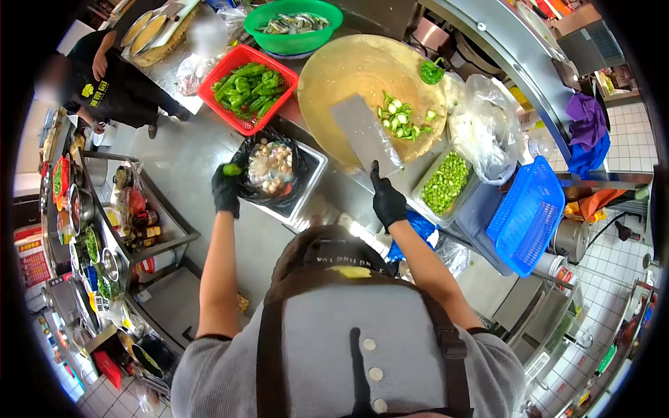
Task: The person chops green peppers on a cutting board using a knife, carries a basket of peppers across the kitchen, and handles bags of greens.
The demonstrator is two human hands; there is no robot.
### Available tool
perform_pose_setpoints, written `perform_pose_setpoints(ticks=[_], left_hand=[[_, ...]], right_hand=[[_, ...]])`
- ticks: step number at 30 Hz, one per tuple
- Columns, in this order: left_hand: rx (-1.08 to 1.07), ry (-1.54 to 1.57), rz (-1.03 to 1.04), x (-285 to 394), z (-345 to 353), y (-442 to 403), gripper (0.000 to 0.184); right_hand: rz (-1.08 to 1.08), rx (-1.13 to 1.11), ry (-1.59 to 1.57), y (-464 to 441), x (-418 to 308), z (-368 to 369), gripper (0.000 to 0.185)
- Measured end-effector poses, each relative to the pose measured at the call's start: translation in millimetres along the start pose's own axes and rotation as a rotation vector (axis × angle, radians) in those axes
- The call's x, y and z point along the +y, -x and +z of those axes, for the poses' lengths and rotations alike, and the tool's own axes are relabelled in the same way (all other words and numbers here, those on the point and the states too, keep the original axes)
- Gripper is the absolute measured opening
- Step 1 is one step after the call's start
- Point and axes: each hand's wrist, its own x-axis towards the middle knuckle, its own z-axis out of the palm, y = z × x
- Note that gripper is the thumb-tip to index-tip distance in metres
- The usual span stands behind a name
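Observation:
My right hand, in a black glove, grips the handle end of a wide cleaver. The blade lies over a round wooden chopping board, beside cut green pepper pieces. A whole green pepper rests at the board's right edge. My left hand, also gloved in black, holds a small green pepper piece next to a black bag with waste in it. Left of the board, a red basket holds whole green peppers. Chopped green pieces fill a container right of my right hand.
A green basket stands behind the red one. At the right are a blue basket and a clear plastic bag. Another person stands at the upper left. A metal rack is at the left.

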Motion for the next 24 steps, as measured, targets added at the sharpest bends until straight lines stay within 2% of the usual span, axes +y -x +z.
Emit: perform_pose_setpoints(ticks=[1, 2, 5, 7, 9, 11, 13, 15, 16, 17, 18, 19, 20, 21, 22, 23, 24], left_hand=[[0.019, 0.012, 0.043, 10, -8, 10, 0.025], [0.027, 0.173, -0.033, 20, -7, 24, 0.025], [0.056, 0.238, -0.188, -1, 17, 24, 0.026], [-0.002, 0.24, -0.267, 10, 64, 20, 0.029], [-0.274, 0.339, -0.237, 10, 121, 0, 0.033], [-0.3, 0.179, -0.053, 18, 172, -25, 0.031], [-0.318, 0.163, -0.202, 44, 197, -47, 0.027], [-0.337, -0.486, 0.65, 27, 222, -72, 0.023], [-0.466, -0.545, 0.609, 24, 241, -82, 0.024], [-0.308, -0.581, 1.176, -9, 269, -92, 0.022], [-0.532, -0.497, 1.333, 24, 273, -80, 0.023], [-0.616, -0.754, 1.188, -6, 296, -81, 0.028], [-0.715, -1.063, 1.059, -7, 312, -76, 0.027], [-0.344, -0.774, 1.407, -34, 322, -78, 0.024], [-0.547, -0.699, 1.182, -53, 329, -83, 0.024], [-0.615, -1.117, 0.98, -27, 328, -70, 0.025], [-0.677, -1.127, 0.969, 19, 310, -56, 0.025]], right_hand=[[-0.005, 0.032, -0.011, -5, 1, -3, 0.071], [-0.002, 0.046, -0.027, -1, 0, -4, 0.072], [-0.074, 0.281, -0.238, 6, -11, -50, 0.081], [-0.063, 0.383, -0.294, 9, -12, -65, 0.078], [-0.016, 0.407, -0.336, 16, -17, -81, 0.076], [-0.008, 0.45, -0.288, 25, -13, -81, 0.073], [-0.001, 0.452, -0.359, 38, -9, -78, 0.072], [0.063, 0.394, -0.401, 57, -9, -80, 0.073], [0.066, 0.408, -0.472, 64, -11, -82, 0.073], [0.101, 0.377, -0.517, 71, -15, -84, 0.073], [0.137, 0.347, -0.562, 78, -18, -87, 0.072], [0.127, 0.389, -0.558, 80, -9, -74, 0.071], [0.118, 0.431, -0.554, 83, 0, -61, 0.069], [0.05, 0.478, -0.398, 84, -4, -68, 0.07], [0.136, 0.443, -0.396, 87, 1, -65, 0.07], [0.222, 0.405, -0.393, 90, 5, -61, 0.071], [0.306, 0.364, -0.387, 92, 10, -57, 0.071]])
